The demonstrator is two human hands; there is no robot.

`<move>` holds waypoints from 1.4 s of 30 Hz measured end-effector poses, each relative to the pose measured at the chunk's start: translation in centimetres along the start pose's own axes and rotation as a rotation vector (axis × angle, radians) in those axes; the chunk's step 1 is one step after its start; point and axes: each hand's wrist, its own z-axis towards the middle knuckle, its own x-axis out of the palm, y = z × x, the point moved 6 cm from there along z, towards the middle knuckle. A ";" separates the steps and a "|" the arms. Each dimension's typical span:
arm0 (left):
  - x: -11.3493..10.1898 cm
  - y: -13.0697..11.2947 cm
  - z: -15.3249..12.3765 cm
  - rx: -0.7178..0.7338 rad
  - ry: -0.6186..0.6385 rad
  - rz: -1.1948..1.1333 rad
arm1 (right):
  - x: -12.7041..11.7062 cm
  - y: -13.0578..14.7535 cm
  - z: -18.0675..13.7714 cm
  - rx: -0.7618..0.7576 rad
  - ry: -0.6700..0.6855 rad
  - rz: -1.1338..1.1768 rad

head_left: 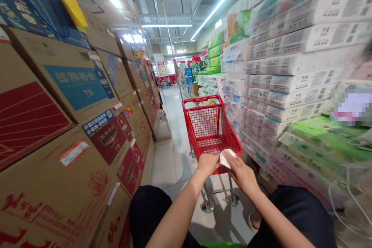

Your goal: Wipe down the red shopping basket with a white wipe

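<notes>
Dark trouser knees point(151, 209) frame two bare arms reaching to a red mesh cart point(207, 124) — left hand point(207, 162) closed on its near rim, right hand point(242, 174) pinching a soft white wipe point(226, 158) against it. Steadying the wheeled frame seems key to firm strokes — glossy tissue packs point(290, 66) and matte cardboard cartons point(72, 97) wall the aisle.

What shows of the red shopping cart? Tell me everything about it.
The red cart is small: a plastic-looking mesh basket with a thick rim, on a thin metal frame with castors. It stands upright on the pale tiled floor of the aisle, close to the stacked tissue packs. The basket looks empty. The left hand lies on the near rim, and the right hand holds a white wipe against that rim.
</notes>
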 end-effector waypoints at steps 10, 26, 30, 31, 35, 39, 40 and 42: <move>-1.4 0.3 -1.6 0.137 -0.242 0.077 | -1.2 -7.1 -1.0 0.195 -0.030 -0.053; -0.6 1.3 -0.1 0.126 -0.194 0.009 | -0.3 -6.5 0.6 0.168 0.028 -0.041; -0.2 1.1 0.3 0.108 -0.182 0.058 | -0.1 -7.6 0.7 0.242 0.014 -0.093; 0.0 0.9 0.5 0.094 -0.178 0.067 | 0.2 -6.7 1.0 0.231 0.006 -0.090; 0.5 0.1 1.5 0.043 -0.167 0.066 | 1.5 -1.9 1.8 0.138 0.003 -0.029; 0.2 -0.2 1.5 0.045 -0.170 0.047 | 1.2 -1.7 1.7 0.068 0.020 -0.004; -0.1 -0.1 1.3 0.065 -0.177 0.035 | 0.8 -2.6 1.6 0.068 0.023 -0.015; -0.7 0.2 0.7 0.137 -0.192 -0.003 | 0.2 -5.1 1.4 0.110 0.031 -0.055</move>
